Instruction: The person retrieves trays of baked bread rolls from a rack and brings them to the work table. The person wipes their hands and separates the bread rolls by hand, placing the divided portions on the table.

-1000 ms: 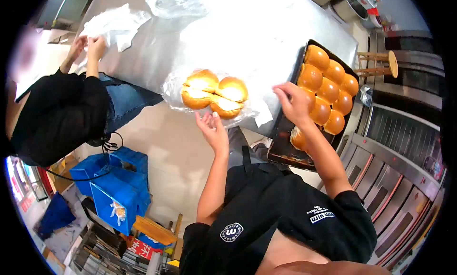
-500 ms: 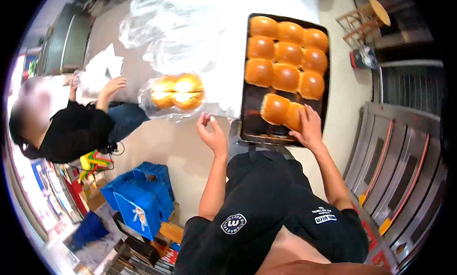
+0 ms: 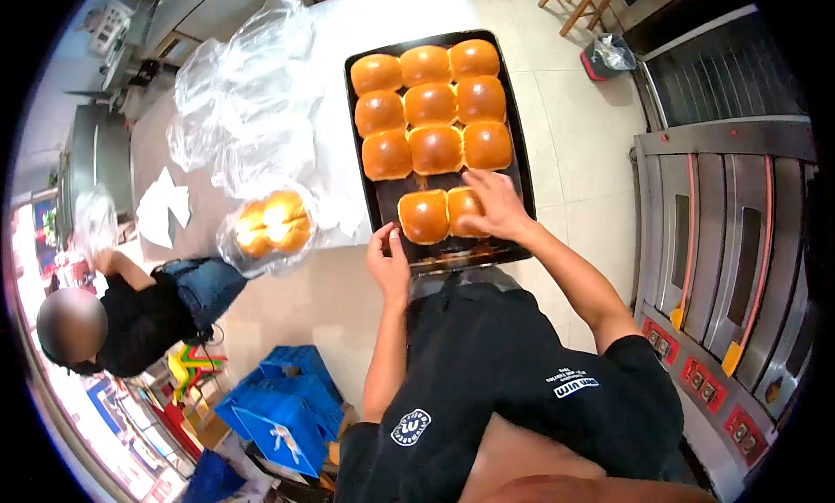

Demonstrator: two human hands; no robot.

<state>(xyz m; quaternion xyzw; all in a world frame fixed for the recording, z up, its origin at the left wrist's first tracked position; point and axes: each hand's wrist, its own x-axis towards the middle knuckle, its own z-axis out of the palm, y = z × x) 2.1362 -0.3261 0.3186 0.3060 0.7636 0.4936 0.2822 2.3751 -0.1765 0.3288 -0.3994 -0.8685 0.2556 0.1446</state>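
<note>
A dark baking tray holds rows of glossy brown bread buns. Near its front lies a joined pair of buns, apart from the rest. My right hand grips the right bun of this pair, thumb on the near side and fingers over the far side. My left hand is at the tray's front left edge, fingers half curled and apart, just left of the pair and holding nothing. To the left, more buns sit in a clear plastic bag at the table's edge.
Clear plastic bags are spread over the white table. At left, a co-worker holds up a clear bag near white paper. Blue crates stand on the floor; a steel oven is at right.
My left hand has come to the tray's edge beside the bun pair. My right hand stays on the pair, which now lies straighter. The view has shifted; the co-worker has raised a bag.
</note>
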